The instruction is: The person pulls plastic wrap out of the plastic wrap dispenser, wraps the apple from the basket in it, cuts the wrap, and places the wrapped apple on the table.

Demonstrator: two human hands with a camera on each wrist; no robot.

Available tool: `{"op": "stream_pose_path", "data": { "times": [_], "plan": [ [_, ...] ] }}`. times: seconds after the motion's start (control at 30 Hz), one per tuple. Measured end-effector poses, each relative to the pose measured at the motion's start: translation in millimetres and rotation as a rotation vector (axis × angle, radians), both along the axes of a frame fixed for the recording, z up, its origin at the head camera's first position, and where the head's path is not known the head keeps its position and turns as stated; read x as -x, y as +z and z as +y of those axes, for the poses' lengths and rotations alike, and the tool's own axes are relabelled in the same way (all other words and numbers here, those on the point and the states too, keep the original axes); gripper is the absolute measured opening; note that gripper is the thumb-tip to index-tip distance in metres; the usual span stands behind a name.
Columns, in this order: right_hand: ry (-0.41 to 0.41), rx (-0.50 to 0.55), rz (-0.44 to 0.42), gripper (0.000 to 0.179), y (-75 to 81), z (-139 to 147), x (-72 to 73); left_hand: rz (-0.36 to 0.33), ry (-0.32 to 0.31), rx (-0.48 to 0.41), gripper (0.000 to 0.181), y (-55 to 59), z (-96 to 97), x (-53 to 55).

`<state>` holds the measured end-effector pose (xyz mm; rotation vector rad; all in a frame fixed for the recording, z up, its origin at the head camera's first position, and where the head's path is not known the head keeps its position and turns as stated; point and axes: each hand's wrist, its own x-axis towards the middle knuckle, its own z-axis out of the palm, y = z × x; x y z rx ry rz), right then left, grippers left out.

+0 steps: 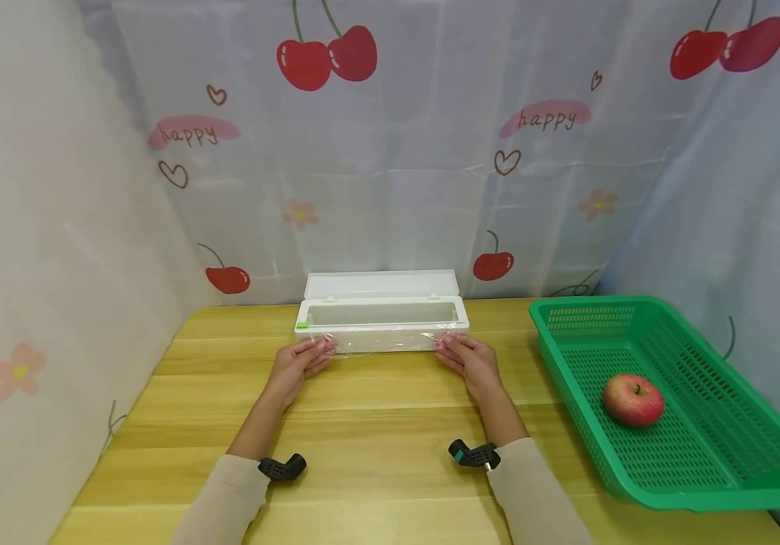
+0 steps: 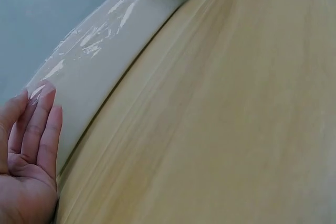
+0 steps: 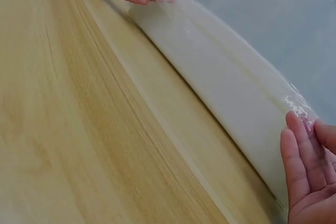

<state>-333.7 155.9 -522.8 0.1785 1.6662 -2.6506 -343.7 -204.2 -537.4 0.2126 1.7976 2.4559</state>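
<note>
A long white plastic wrap dispenser [image 1: 382, 312] stands at the back of the table with its lid [image 1: 382, 284] raised. Clear plastic wrap [image 1: 383, 341] hangs over its front face. My left hand [image 1: 303, 362] pinches the left corner of the wrap between thumb and fingers, and my right hand [image 1: 470, 359] pinches the right corner. In the left wrist view the wrap [image 2: 97, 38] stretches shiny and wrinkled from the left fingers toward the other hand. The right wrist view shows the right hand [image 3: 312, 169] at the near end of the film. The inside of the dispenser is hard to make out.
To the right stands a green plastic basket [image 1: 591, 424] with a red apple [image 1: 633, 400] in it. A small green tab [image 1: 303, 325] sits at the dispenser's left end. A cherry-printed curtain [image 1: 390, 151] hangs behind the wooden table [image 1: 369, 454].
</note>
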Motion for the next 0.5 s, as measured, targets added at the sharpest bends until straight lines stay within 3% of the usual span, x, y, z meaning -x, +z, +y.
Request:
{"op": "stream_pose_path", "data": {
  "times": [0.27,0.5],
  "plan": [
    [0.007,0.019,-0.024,0.034,5.0,-0.9,-3.8,-0.026,-0.021,-0.121,0.032,2.3,-3.9,-5.7],
    [0.024,-0.018,-0.033,0.035,13.4,4.2,-4.9,-0.050,-0.087,-0.171,0.042,6.2,1.5,-4.6]
  ]
}}
